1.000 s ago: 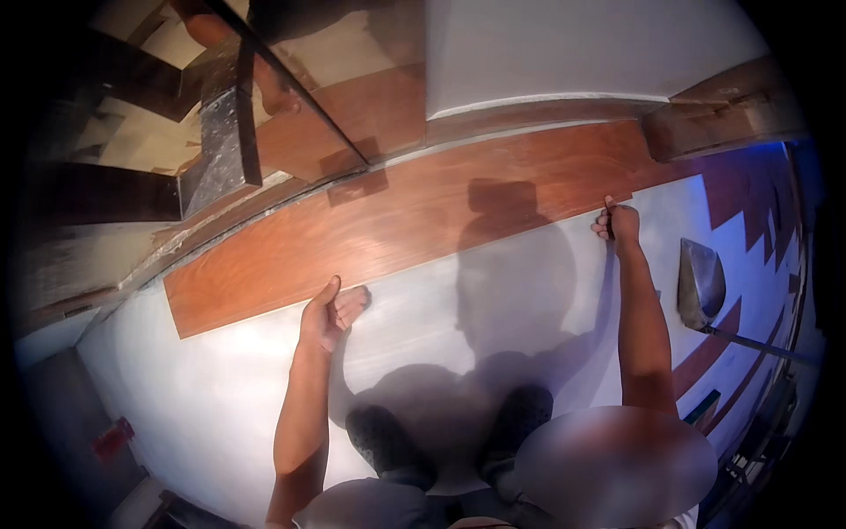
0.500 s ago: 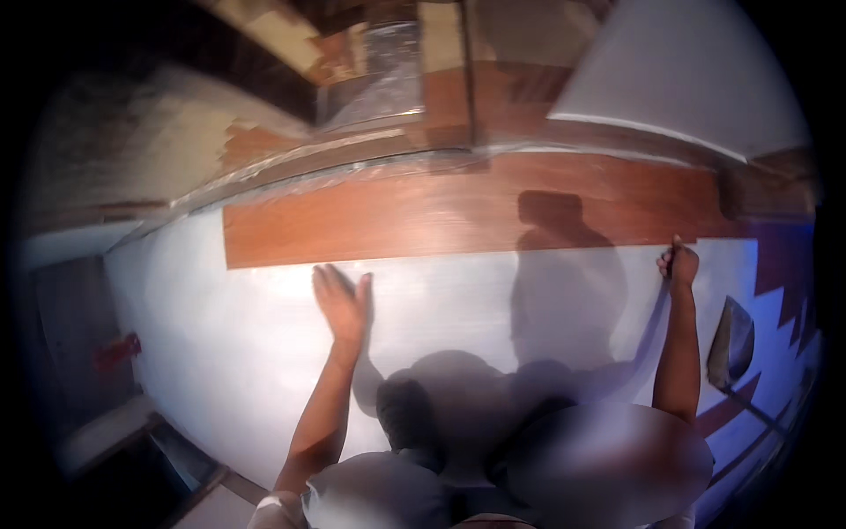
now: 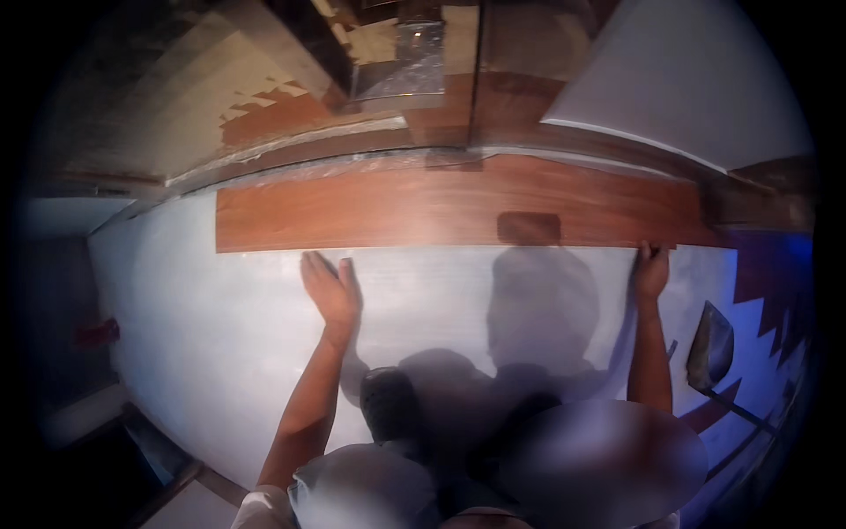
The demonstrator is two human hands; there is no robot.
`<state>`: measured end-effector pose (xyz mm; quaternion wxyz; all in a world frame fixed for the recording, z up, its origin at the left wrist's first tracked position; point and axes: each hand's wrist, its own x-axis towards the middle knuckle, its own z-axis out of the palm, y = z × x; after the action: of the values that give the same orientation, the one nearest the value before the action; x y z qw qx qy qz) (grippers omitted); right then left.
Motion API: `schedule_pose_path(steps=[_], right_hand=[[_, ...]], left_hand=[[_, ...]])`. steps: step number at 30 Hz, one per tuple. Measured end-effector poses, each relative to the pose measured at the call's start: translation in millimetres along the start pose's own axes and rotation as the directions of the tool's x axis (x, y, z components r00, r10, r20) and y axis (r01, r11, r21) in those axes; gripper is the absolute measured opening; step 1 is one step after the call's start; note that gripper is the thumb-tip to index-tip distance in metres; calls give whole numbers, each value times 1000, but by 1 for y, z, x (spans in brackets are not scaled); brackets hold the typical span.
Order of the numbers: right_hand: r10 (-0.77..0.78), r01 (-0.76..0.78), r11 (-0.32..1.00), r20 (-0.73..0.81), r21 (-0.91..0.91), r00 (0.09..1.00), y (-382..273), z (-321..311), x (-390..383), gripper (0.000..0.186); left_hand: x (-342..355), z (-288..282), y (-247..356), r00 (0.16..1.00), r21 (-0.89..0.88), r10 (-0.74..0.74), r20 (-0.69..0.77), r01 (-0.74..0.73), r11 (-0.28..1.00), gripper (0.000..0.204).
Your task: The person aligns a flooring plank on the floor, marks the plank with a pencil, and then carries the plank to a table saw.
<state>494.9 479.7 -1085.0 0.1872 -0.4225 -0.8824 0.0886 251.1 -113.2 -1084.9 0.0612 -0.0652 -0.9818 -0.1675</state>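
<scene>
A long reddish-brown wood-look floor plank (image 3: 370, 212) lies across the white floor surface (image 3: 203, 353), by the far edge. My left hand (image 3: 330, 288) rests open, fingers stretched and thumb apart, with its fingertips just at the plank's near edge, toward its left end. Near the right end, my right hand (image 3: 650, 269) has its fingers curled in at that same edge. What it grips there, if anything, is hidden. Shadows of my head and arms fall over the plank and floor.
On the right lies a dark shovel-like blade (image 3: 710, 348) with a thin long handle. Beyond it are brown planks with staggered ends (image 3: 767, 286). A raised edge (image 3: 300, 167) runs along the far side. My dark shoe (image 3: 388, 406) is between my arms.
The view has shifted slightly, so the plank appears a little higher and further left. My right hand has moved slightly left along the edge. My left hand stays near the same spot.
</scene>
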Motion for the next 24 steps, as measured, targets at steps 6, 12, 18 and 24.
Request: schedule_pose_path(steps=[6, 12, 18, 24], right_hand=[[-237, 237, 972, 44, 5, 971, 20, 24, -28, 56], [-154, 172, 972, 121, -158, 981, -18, 0, -22, 67], [-114, 130, 982, 126, -135, 986, -17, -5, -24, 67], [-81, 85, 995, 79, -45, 994, -24, -10, -25, 64]], left_hand=[[2, 28, 2, 1000, 5, 18, 4, -18, 1000, 74], [-9, 17, 3, 994, 185, 103, -19, -98, 978, 69], [-3, 13, 10, 995, 59, 97, 14, -98, 993, 66], [48, 13, -56, 919, -661, -343, 192, 379, 648, 45]])
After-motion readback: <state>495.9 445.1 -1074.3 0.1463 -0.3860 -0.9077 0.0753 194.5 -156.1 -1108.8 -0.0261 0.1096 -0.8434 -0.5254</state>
